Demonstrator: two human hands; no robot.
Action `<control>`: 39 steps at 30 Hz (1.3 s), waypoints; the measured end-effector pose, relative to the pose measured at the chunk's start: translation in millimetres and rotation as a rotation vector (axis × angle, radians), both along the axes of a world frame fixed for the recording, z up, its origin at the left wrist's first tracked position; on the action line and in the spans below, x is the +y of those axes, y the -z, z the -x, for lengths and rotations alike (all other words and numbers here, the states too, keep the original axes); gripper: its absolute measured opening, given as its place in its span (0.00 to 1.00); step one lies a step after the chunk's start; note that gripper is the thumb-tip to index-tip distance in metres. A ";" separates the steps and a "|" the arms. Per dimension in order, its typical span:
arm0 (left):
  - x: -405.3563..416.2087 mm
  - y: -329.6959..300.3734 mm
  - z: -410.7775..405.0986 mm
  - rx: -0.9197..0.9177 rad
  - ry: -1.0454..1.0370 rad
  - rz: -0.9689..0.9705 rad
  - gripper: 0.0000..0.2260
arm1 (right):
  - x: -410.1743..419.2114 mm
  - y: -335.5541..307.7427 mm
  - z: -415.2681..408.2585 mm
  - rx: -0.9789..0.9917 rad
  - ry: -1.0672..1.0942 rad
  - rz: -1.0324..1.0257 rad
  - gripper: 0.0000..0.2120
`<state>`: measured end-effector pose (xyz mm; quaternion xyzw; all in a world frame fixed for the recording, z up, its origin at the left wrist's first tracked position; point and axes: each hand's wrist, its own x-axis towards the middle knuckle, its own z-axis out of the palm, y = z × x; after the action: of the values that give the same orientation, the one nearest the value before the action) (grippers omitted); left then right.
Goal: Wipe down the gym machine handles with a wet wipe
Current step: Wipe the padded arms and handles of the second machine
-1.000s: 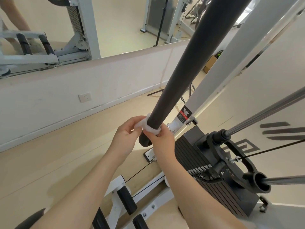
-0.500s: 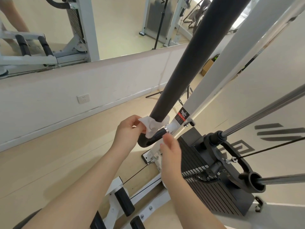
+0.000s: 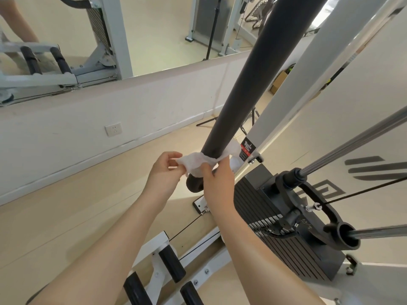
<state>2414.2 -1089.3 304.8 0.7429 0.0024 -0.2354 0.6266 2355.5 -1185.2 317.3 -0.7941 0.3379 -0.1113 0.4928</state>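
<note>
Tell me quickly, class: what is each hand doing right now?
Left hand: pinches one end of the wet wipe.
Right hand: grips the wipe's other end around the black handle.

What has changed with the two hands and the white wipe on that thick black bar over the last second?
The right hand, which had let go and dropped below the thick black padded bar half a second ago, has come back up and grips the white wet wipe again. The wipe now spreads wider, draped round the bar just above its end. The left hand kept pinching the wipe's left edge; the black weight stack stayed put.
</note>
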 end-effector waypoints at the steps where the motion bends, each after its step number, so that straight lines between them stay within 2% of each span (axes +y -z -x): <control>1: 2.3 -1.7 1.0 -0.056 0.004 -0.010 0.10 | -3.7 1.0 3.2 0.042 -0.033 0.041 0.07; 3: 6.4 -5.0 4.7 -0.196 0.045 -0.019 0.12 | -11.6 2.2 7.2 0.150 -0.118 0.078 0.08; 7: 3.8 -4.7 13.1 -0.399 0.199 -0.075 0.09 | -21.9 -0.8 11.1 0.362 -0.239 0.158 0.18; 9: -0.7 -2.5 15.1 -0.419 0.199 -0.103 0.08 | -22.8 -5.3 13.7 0.386 -0.226 0.161 0.19; 10: -1.9 -1.2 15.6 -0.372 0.179 -0.091 0.06 | -23.2 -6.4 16.0 0.376 -0.219 0.173 0.20; 13: -1.7 1.3 17.1 -0.160 0.156 0.022 0.16 | -23.6 -2.8 27.8 0.283 -0.149 0.137 0.21; 15: -0.8 0.1 17.9 -0.058 0.147 0.038 0.18 | -21.0 3.2 33.9 0.160 -0.042 -0.028 0.12; 17: -0.9 -0.2 18.7 -0.020 0.168 -0.004 0.21 | -14.0 8.8 37.0 0.041 0.051 -0.192 0.06; 23: 0.3 2.5 12.7 -0.045 0.147 -0.054 0.22 | 0.7 4.9 20.7 -0.163 0.238 -0.358 0.10; 26: 0.4 7.2 7.2 -0.068 0.117 -0.084 0.20 | -2.5 2.5 16.0 -0.217 0.219 -0.335 0.11; 28: -0.5 10.9 4.9 -0.084 0.105 -0.078 0.17 | -3.0 3.9 16.2 -0.257 0.107 -0.352 0.13; 31: -4.3 6.7 5.4 -0.138 0.069 -0.066 0.05 | -4.6 7.3 8.2 -0.230 -0.042 -0.237 0.16; 33: -6.2 -2.7 6.4 -0.192 0.041 -0.030 0.09 | -7.0 10.5 1.0 -0.157 -0.063 -0.107 0.18; 35: -8.2 -11.2 3.9 -0.215 0.048 0.041 0.14 | -6.7 11.5 -0.6 -0.109 -0.082 -0.081 0.18; 37: -10.3 -19.8 1.4 -0.224 0.079 0.102 0.14 | -6.7 7.2 0.9 -0.091 -0.076 -0.081 0.19; 39: -11.7 -29.0 0.2 -0.239 0.114 0.130 0.13 | -9.0 -4.6 0.1 -0.117 -0.059 0.003 0.19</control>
<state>2414.0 -1100.9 333.7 0.7225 -0.1297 -0.1799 0.6549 2355.4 -1194.2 321.9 -0.7966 0.2847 -0.1433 0.5137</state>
